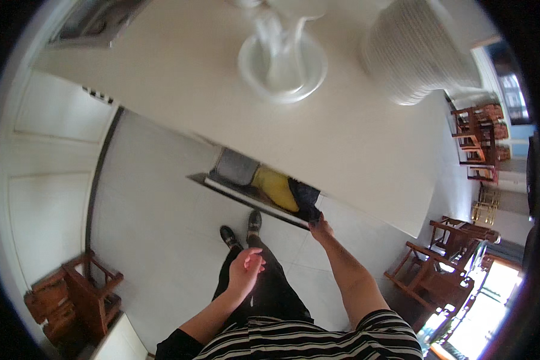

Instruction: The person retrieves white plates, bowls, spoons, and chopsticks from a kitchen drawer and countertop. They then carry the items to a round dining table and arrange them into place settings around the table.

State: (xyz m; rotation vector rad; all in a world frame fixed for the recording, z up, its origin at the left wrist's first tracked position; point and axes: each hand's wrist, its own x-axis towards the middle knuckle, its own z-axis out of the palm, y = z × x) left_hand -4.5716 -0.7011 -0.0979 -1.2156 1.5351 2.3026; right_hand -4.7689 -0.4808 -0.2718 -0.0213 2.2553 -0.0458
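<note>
A drawer (256, 201) stands pulled out from beneath the edge of a cream tabletop (364, 148). Inside it lie a grey folded item (237, 166), a yellow item (275, 188) that looks like cloth, and a dark blue or black cloth-like item (307, 198). My right hand (321, 227) grips the drawer at its right front corner, beside the dark item; its fingertips are partly hidden. My left hand (247, 271) hangs in front of my legs, loosely curled, with nothing visible in it.
On the tabletop stand a white bowl (312, 83) with a white pitcher-like vessel (283, 74) and a ribbed pale pot (414, 54). Wooden chairs (432, 274) are at the right, with another wooden chair (78, 292) at lower left. White door panels (49, 211) line the left.
</note>
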